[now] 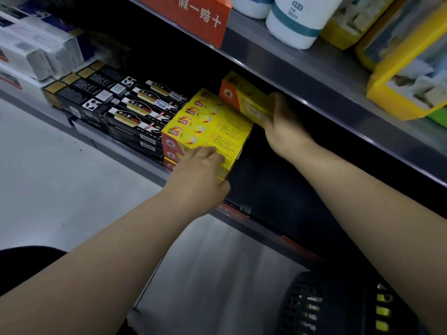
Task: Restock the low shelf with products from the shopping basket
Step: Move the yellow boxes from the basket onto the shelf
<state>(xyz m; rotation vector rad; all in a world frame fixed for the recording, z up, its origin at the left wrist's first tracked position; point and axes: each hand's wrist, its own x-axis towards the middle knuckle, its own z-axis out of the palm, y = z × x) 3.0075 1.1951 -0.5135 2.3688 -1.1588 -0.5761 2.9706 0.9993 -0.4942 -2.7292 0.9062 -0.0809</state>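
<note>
Yellow box, long and slim with an orange end panel bearing a small emblem, seen from the head camera tilted just under the upper shelf, above the far end of a stack of matching yellow boxes on the low shelf. Fine print on the boxes too small to read. Overhead, a red sign reading "假一赔十" and a white bottle marked "500ml". Right hand wrapped around the box's near end. Left hand clasping the stack's near corner, fingers on top, thumb against the end. Black boxes just beside the stack. Dark shopping basket on the floor, lower right.
</note>
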